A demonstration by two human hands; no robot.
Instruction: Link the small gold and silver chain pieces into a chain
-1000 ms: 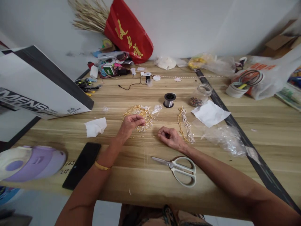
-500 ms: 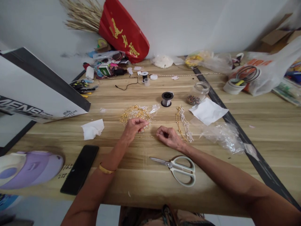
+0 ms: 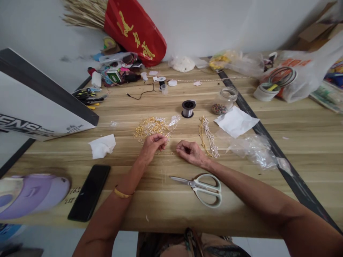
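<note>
My left hand (image 3: 154,145) is closed in a pinch at the near edge of a pile of gold and silver beads (image 3: 151,126). Anything between its fingertips is too small to make out. A short way to the right, my right hand (image 3: 191,152) rests on the table with fingers curled together; what they hold, if anything, is hidden. Tiny gold pieces (image 3: 172,152) lie between the two hands. Gold and silver chains (image 3: 209,137) are laid out just beyond my right wrist. Scissors (image 3: 199,187) with pale green handles lie on the near side of my right hand.
Behind the hands stand a spool of thin wire (image 3: 188,109) and a glass jar (image 3: 225,100) with small beads. White paper (image 3: 237,121) and clear plastic bags (image 3: 257,150) lie to the right. On the left are crumpled tissue (image 3: 102,145), a black phone (image 3: 89,192) and a large box (image 3: 48,103).
The view has shifted slightly, so things on the table appear a little further left and higher. Both hands keep nearly the same closed pose beside the beads.
</note>
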